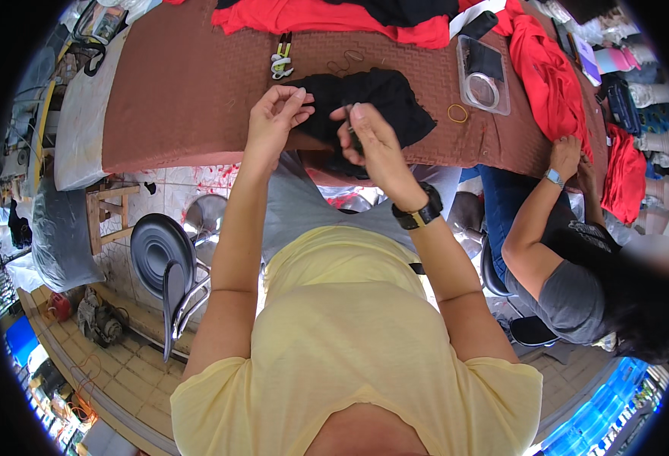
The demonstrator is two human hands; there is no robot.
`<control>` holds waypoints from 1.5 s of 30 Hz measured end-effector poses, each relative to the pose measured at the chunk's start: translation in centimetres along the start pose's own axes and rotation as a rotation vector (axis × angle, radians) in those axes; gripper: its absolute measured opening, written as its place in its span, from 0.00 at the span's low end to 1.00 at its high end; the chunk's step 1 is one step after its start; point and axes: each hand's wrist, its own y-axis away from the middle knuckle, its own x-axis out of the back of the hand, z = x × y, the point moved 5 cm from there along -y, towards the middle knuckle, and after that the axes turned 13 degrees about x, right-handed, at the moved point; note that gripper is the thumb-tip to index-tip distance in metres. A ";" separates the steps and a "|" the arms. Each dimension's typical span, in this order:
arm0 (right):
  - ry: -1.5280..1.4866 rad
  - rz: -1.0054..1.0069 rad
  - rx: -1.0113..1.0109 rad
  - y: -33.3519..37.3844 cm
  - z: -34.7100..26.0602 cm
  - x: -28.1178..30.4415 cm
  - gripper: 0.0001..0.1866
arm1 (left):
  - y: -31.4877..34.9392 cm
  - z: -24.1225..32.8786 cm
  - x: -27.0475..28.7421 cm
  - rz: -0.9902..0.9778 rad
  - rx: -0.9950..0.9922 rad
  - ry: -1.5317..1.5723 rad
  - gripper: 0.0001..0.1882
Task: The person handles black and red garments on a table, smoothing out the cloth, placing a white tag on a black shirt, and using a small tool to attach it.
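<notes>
A crumpled black cloth point(391, 95) lies at the front edge of the brown-covered table point(175, 91), in front of me. My left hand point(279, 114) is over the cloth's left side, thumb and fingertips pinched together; whatever is between them is too small to make out. Over the middle of the cloth, my right hand point(372, 140) is closed around a small dark object, mostly hidden by the fingers. Its kind does not show against the black cloth. A dark watch is on my right wrist.
Beyond the cloth lies a small yellow-handled tool point(282, 57) with white wrapping. To the right are a yellow rubber band point(457, 113) and a clear plastic box point(501, 99). Red fabric point(551, 76) lies along the far and right sides, where a seated co-worker point(570, 273) handles it.
</notes>
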 end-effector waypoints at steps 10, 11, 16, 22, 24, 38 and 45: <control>-0.079 0.060 -0.138 -1.5 2.9 -3.1 0.21 | 1.5 0.1 -0.3 -0.042 -0.047 0.017 0.08; -0.071 0.063 -0.134 -1.6 2.9 -3.1 0.21 | 1.6 0.2 -0.3 -0.049 -0.051 0.012 0.08; -0.153 0.095 -0.208 -2.2 3.3 -2.5 0.20 | 1.6 0.2 -0.3 -0.056 -0.102 -0.026 0.08; -0.153 0.081 -0.195 -2.4 3.0 -2.5 0.20 | 1.7 0.4 -0.5 -0.064 -0.128 -0.060 0.07; -0.160 0.079 -0.190 -2.4 3.1 -2.4 0.20 | 1.8 0.4 -0.5 -0.053 -0.117 -0.082 0.07; -0.182 0.069 -0.193 -2.8 3.3 -2.1 0.18 | 1.4 0.0 -0.6 -0.060 -0.126 -0.133 0.07; 0.661 0.254 0.227 -1.7 -1.2 4.8 0.16 | 2.1 1.0 1.2 0.049 -0.113 -0.046 0.07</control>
